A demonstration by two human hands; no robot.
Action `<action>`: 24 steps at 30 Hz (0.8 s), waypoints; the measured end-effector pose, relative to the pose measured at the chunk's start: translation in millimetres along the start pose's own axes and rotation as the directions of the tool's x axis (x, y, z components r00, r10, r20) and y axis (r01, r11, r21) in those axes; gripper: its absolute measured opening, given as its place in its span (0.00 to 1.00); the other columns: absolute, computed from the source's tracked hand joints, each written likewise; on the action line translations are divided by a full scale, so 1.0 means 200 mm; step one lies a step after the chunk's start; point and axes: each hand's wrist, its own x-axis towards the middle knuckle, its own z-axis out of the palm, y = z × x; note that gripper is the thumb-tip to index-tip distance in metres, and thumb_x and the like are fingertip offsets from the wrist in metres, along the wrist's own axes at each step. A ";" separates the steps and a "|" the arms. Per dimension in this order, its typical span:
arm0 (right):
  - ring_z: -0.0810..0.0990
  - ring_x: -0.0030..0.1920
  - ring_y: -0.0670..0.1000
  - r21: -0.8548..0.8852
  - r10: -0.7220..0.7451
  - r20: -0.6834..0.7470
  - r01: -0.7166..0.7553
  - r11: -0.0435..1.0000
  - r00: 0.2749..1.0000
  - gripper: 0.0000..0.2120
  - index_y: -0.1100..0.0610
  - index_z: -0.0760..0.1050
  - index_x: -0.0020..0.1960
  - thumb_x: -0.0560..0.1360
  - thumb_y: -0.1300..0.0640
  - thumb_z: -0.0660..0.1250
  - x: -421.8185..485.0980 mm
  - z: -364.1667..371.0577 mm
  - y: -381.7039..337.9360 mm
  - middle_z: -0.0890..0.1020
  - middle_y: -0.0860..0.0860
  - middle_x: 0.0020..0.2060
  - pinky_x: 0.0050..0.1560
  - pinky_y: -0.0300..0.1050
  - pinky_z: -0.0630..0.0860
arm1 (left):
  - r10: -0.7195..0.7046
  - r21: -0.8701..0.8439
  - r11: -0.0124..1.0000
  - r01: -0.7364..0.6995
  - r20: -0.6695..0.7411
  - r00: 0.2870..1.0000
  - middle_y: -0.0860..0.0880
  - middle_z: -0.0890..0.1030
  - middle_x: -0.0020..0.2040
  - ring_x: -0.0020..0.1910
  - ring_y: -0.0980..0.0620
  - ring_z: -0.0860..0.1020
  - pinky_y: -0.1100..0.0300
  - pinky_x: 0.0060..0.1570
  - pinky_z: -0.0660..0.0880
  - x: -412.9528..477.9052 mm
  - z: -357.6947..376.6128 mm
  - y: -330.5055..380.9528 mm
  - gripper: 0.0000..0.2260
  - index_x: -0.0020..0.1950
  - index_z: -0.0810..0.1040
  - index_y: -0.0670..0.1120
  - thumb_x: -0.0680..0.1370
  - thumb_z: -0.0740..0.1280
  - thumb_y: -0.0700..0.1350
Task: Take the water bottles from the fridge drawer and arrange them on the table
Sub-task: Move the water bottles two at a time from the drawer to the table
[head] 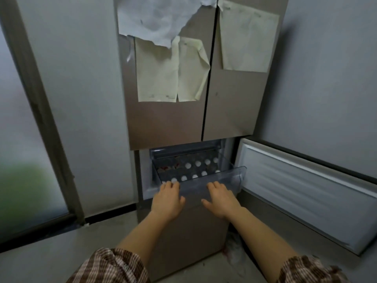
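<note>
- The water bottles with white round caps [197, 163] stood upright in close rows inside the clear plastic fridge drawer [232, 177]. The drawer stuck out from the lower part of the bronze-coloured fridge [167, 123], and only the caps showed plainly.
- The left hand [168, 198] gripped the drawer's front rim near its left end, with the fingers seemingly hooked over it.
- The right hand [221, 201] lay against the front wall with fingers fairly straight, clasping nothing.
- If full, each bottle would likely be weighty for its size, firm at the neck and shoulder, and yielding at the waist.
- Chilled plastic probably carried condensation, so a slick surface was to be expected.
- With the bottles packed so tightly, the neck just under the cap looked the only reachable hold. The sensible course was a straight lift, then a fuller grip round the body.
- The loaded drawer seemed thin-walled and might flex.
- The counter was out of view.
- The white-lined compartment door [306, 186] stood open at the right.
</note>
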 end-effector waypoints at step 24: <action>0.77 0.57 0.58 0.291 -0.113 0.297 0.023 0.956 0.948 0.18 0.57 0.69 0.66 0.79 0.51 0.59 1.78 0.49 0.71 0.77 0.58 0.60 0.56 0.50 0.75 | -0.396 -0.154 0.878 0.453 0.298 0.869 0.41 0.79 0.59 0.58 0.44 0.77 0.57 0.53 0.72 1.60 0.79 0.09 0.14 0.60 0.76 0.41 0.82 0.57 0.47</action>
